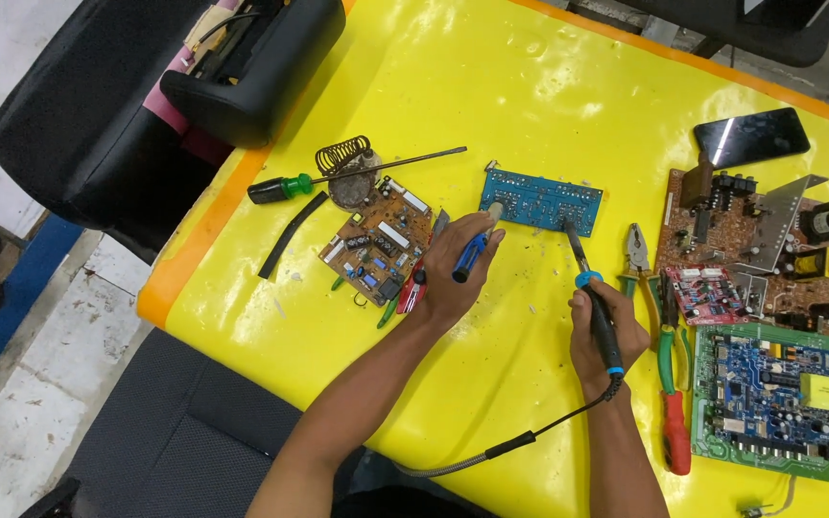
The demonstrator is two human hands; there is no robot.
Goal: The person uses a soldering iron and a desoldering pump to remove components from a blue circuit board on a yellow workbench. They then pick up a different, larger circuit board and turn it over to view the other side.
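Hands are working over a yellow table (530, 86) in the head view, both near the middle of the frame. The left hand (453, 273) is curling its fingers around a blue desoldering pump (473, 247), whose pale tip is touching the left end of a small blue circuit board (541, 200) lying just above centre. The right hand (604, 336) is gripping a soldering iron (599, 307) by its black and blue handle, fingers wrapped tight, with the metal tip resting on the lower right edge of that same board; its cable is trailing down toward the bottom of the frame. Left of the hands, a brown circuit board (376, 240) is lying beside a green-handled screwdriver (347, 176) and a coiled wire stand (343, 153). Right of the hands, pliers (637, 251) are lying next to a second brown board (741, 240), with a green and blue board (779, 403) at lower right and a dark phone (750, 136) at upper right.
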